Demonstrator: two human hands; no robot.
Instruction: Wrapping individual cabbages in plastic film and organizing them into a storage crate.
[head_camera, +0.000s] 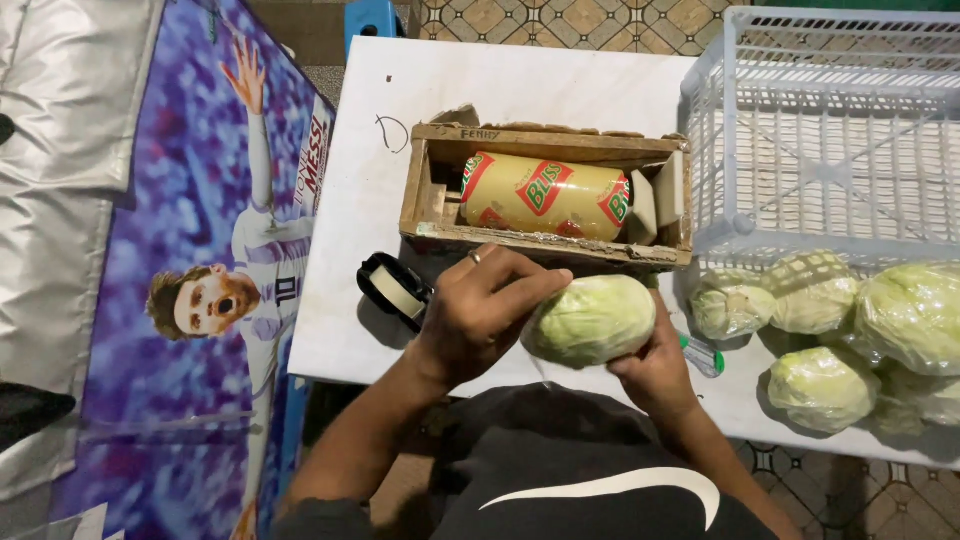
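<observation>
A pale green cabbage (592, 318) covered in clear film is gripped between both my hands near the front edge of the white table (520, 85). My left hand (483, 310), with a ring on one finger, lies over its left end. My right hand (655, 362) cups its right underside. Just beyond the cabbage stands a wooden box (545, 140) that holds a big roll of cling film (545, 195) with a yellow wrapper.
A black tape dispenser (393, 288) lies left of my left hand. Several wrapped cabbages (820, 385) are piled at the right, with a white plastic crate (830, 120) behind them. A green-capped marker (703, 354) lies by my right hand. A printed poster (200, 270) covers the surface at left.
</observation>
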